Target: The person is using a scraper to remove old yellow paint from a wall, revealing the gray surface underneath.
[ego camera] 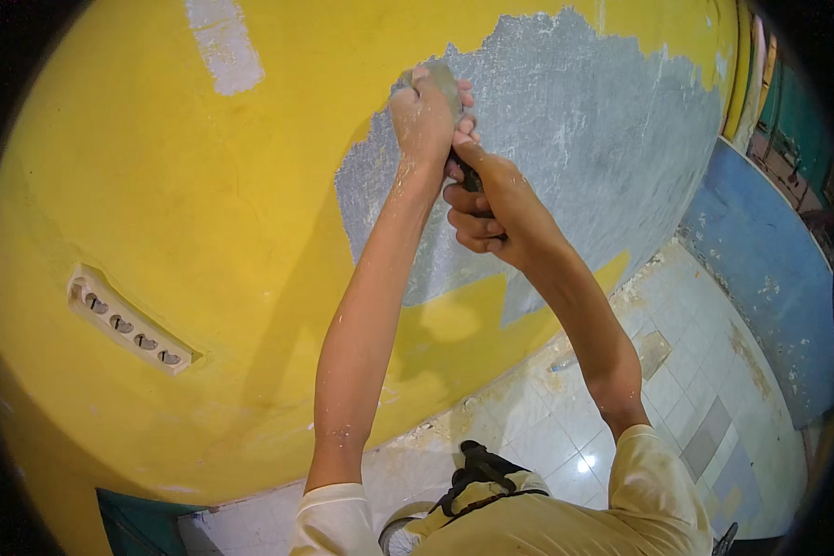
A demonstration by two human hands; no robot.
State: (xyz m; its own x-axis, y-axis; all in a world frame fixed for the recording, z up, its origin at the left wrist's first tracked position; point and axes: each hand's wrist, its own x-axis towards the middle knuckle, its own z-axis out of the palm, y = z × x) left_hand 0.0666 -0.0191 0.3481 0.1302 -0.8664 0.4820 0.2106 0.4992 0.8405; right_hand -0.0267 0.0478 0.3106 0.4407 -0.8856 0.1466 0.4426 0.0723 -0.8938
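Both my hands are on one scraper against a painted wall [250, 174]. My right hand [490, 201] closes around its dark handle [470, 174]. Higher up, my left hand [420, 115] grips the flat, dull grey-green blade [445, 87], its fingertips showing at the blade's right side. The working edge is partly hidden by that hand. Beneath and to the right of the tool spreads a bare grey patch [570, 153] with jagged edges, surrounded by yellow paint. Whitish flecks cling to my forearms.
A socket strip [132, 320] is fixed low on the wall at left. Another pale stripped patch [226, 48] lies at upper left. Flakes line the base of the tiled floor [542, 424]. To the right stands a scuffed blue panel [757, 278]; a spoked wheel [397, 536] shows below.
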